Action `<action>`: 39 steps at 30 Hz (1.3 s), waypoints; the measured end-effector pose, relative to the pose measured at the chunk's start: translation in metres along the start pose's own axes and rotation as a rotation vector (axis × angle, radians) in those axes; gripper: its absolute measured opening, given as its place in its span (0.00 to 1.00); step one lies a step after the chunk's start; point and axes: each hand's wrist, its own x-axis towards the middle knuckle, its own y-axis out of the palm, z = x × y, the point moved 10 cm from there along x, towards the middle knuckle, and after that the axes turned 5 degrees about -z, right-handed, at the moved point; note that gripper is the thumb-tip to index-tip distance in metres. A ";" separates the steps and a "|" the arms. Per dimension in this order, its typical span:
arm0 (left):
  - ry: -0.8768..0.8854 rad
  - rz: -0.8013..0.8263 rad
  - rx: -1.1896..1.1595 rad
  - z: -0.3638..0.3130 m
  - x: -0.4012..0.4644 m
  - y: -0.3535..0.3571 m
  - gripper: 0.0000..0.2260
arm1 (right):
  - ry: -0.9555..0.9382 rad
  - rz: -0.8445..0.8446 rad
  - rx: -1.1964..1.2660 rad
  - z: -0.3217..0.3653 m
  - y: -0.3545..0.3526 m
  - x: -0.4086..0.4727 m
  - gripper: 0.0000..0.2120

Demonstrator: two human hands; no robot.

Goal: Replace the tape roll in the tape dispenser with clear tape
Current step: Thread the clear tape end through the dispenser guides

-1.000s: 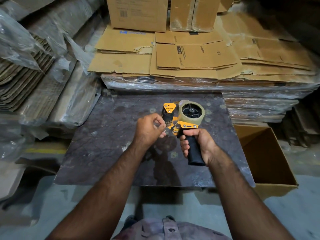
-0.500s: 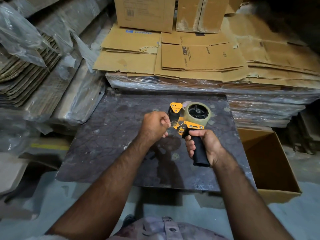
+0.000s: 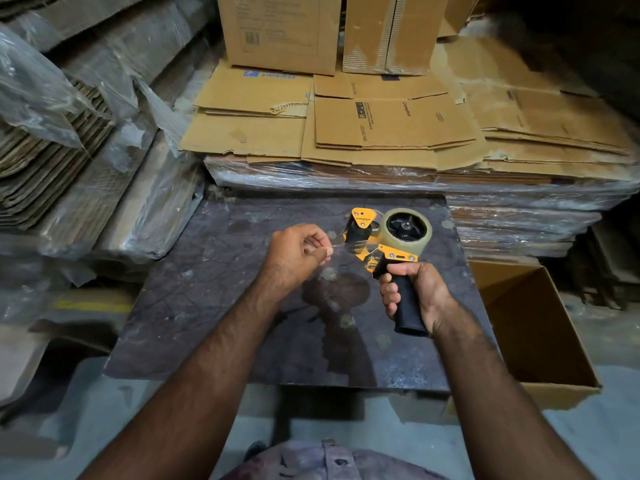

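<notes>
Head view: right hand [image 3: 420, 299] gripping black handle of orange metal tape dispenser [image 3: 388, 247] carrying clear tape roll [image 3: 407, 231], left hand [image 3: 294, 252] pinching clear tape strip [image 3: 341, 243] just left of it.

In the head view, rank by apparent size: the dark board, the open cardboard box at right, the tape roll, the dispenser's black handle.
1. Dark board, largest.
2. Open cardboard box, partly cut off by the right arm.
3. and 4. Tape roll and black handle: look alike, and the right hand covers part of the handle, so no ranking.
</notes>
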 end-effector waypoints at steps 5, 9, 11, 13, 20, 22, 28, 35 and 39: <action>0.118 0.015 0.126 -0.021 0.012 -0.012 0.02 | -0.006 0.011 -0.006 0.006 0.004 -0.002 0.07; 0.110 0.027 0.133 -0.021 0.014 -0.013 0.02 | -0.039 -0.015 -0.023 0.015 0.004 -0.003 0.07; 0.085 0.010 0.096 -0.020 0.022 -0.019 0.02 | -0.026 0.012 -0.043 0.015 0.005 -0.005 0.08; 0.114 0.006 0.109 -0.024 0.033 -0.027 0.02 | -0.004 0.051 -0.060 0.011 0.007 -0.007 0.08; 0.248 0.091 0.161 -0.057 0.058 -0.034 0.01 | 0.015 0.174 -0.073 0.014 0.018 -0.013 0.07; 0.278 0.114 0.152 -0.069 0.065 -0.034 0.02 | 0.023 0.235 -0.080 0.013 0.024 -0.017 0.07; 0.249 0.124 0.137 -0.080 0.077 -0.027 0.03 | 0.030 0.265 -0.082 0.013 0.034 -0.020 0.06; 0.228 0.096 0.048 -0.076 0.076 -0.016 0.08 | 0.037 0.252 -0.085 0.013 0.031 -0.021 0.06; 0.252 0.043 0.159 -0.076 0.075 -0.014 0.09 | 0.046 0.219 -0.080 0.010 0.024 -0.018 0.06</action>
